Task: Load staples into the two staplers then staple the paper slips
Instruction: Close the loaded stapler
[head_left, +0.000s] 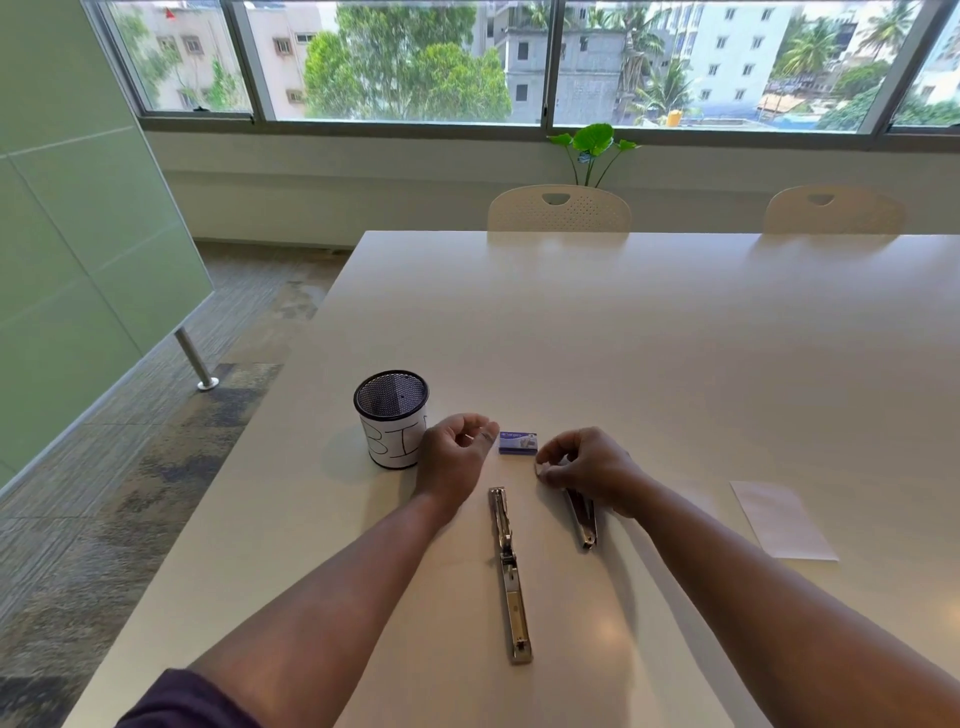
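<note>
The white table (623, 338) is stretching wide and bare toward its far edge. Paper slips (782, 519) are lying toward its right edge. One stapler (510, 574), swung open flat, is lying between my arms; the other stapler (583, 519) is sitting under my right hand (589, 470), whose curled fingers are pinching something small I cannot tell. My left hand (454, 452) is hovering loosely curled, holding nothing, beside the cup (392, 418) near the left edge and the staple box (518, 442).

My left hand (457, 457) hovers loosely curled beside the staple box (518, 442). My right hand (587, 470) pinches something small over the shorter stapler (584, 522). The long stapler (510, 574) lies unfolded flat between my forearms, paper slips (782, 519) well right.
</note>
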